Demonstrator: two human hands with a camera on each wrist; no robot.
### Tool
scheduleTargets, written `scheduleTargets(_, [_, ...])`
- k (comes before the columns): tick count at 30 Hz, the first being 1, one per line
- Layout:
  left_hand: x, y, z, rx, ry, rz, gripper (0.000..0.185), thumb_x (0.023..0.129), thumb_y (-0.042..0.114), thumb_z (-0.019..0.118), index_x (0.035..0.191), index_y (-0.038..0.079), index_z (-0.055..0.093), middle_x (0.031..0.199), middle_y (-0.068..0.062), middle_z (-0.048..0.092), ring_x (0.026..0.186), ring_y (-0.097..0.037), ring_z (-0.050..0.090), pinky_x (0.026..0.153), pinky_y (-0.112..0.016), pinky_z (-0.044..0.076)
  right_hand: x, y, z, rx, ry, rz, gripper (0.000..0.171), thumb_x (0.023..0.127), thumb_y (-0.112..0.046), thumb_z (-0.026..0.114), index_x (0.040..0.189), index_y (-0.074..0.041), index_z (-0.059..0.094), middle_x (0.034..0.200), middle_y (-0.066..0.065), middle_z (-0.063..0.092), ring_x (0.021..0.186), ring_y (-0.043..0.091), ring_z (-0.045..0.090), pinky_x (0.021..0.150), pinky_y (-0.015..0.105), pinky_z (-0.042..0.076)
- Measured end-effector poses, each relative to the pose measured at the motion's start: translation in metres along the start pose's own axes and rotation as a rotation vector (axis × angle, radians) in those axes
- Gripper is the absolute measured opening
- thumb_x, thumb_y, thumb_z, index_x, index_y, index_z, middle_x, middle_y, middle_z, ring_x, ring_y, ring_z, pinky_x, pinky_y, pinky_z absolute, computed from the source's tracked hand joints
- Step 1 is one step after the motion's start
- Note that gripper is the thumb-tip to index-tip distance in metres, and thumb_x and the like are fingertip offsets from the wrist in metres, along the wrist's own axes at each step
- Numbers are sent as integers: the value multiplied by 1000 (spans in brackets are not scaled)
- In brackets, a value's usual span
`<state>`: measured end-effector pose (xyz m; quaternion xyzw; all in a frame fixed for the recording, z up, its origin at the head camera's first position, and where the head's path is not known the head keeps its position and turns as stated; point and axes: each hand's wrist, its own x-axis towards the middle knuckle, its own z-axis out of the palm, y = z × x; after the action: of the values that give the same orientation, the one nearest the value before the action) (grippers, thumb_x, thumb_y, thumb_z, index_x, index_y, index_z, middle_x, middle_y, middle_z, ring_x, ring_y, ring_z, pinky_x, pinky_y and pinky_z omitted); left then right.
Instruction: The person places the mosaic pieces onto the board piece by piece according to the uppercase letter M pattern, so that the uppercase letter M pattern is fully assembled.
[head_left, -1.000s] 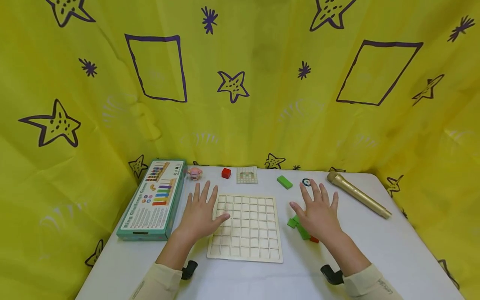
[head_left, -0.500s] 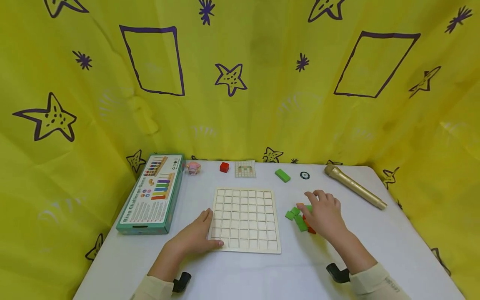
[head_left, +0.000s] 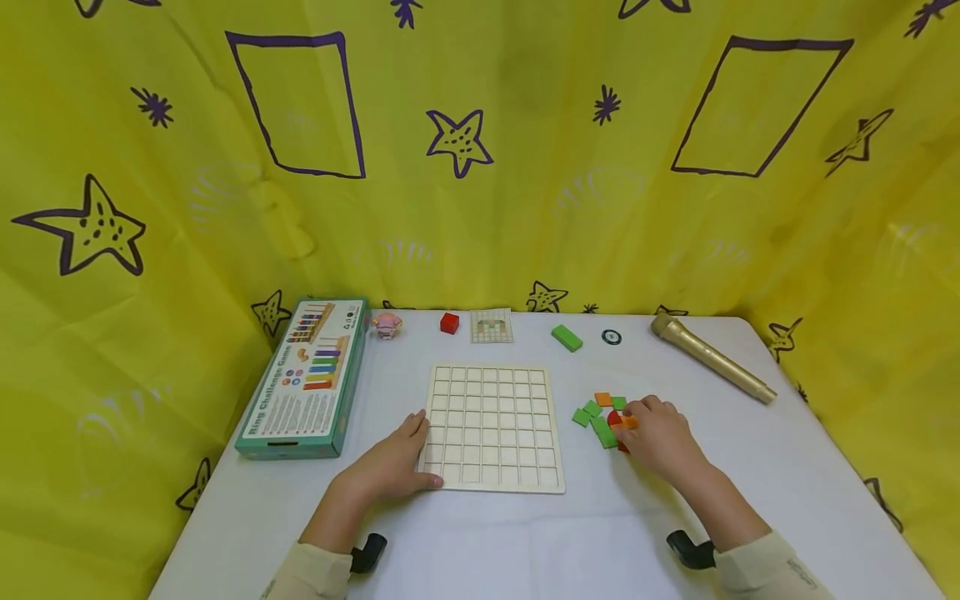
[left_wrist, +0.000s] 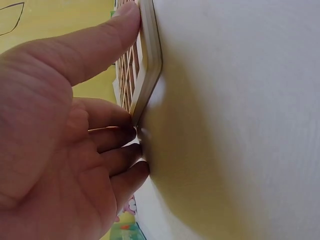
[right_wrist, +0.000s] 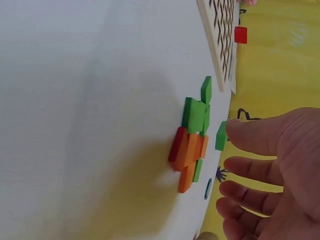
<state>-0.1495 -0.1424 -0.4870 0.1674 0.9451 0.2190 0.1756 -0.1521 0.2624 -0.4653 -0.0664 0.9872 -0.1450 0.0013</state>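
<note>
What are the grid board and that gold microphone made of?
The grid board looks like pale, matte wood, maybe plywood: its side edge shows layers. The gold microphone has a metallic sheen, but whether it's metal or painted plastic, I can't tell.

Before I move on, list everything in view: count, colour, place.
table: 1, white, across the foreground
curtain: 1, yellow with dark drawings, behind the table
box: 1, teal and white, on the left
figurine: 1, pink, beside the box
cube: 1, red, right of the figurine
card: 1, pale, right of the cube
block: 1, green, right of the card
disc: 1, dark and white, right of the block
microphone: 1, gold, right of the disc
board: 1, pale, centre
small pieces: several (count unclear), green, orange and red, right of the board
fittings: 2, black, lower left and right
sleeves: 2, cream, bottom edge
left grip: 1, bare, at the board's left edge
right grip: 1, bare, at the small pieces
</note>
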Motion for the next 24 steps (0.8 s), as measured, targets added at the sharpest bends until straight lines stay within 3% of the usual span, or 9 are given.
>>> scheduleTargets(9, [0,-3,-1,-23,6,-4,100,82,38,83,155,-5,29,164,-20,21,150,-37,22,118,-49,30,-4,13,9,27,-76,-2,31,87,-17,78,102,7,66,100,20,62,94,42,59,87,58,50])
scheduleTargets(19, [3,-5,1,-25,2,-7,101,82,38,83,155,-5,29,164,-20,22,151,-37,21,118,-49,30,-6,20,15,71,-104,23,30,88,-16,78,105,6,68,98,16,62,91,35,60,86,55,51])
scheduleTargets(24, [2,-4,2,-25,-7,0,100,83,38,83,155,-6,29,164,-20,21,151,-37,20,118,-49,29,-6,24,18,126,-145,78,27,89,-12,77,106,6,67,97,13,60,88,29,57,85,52,53])
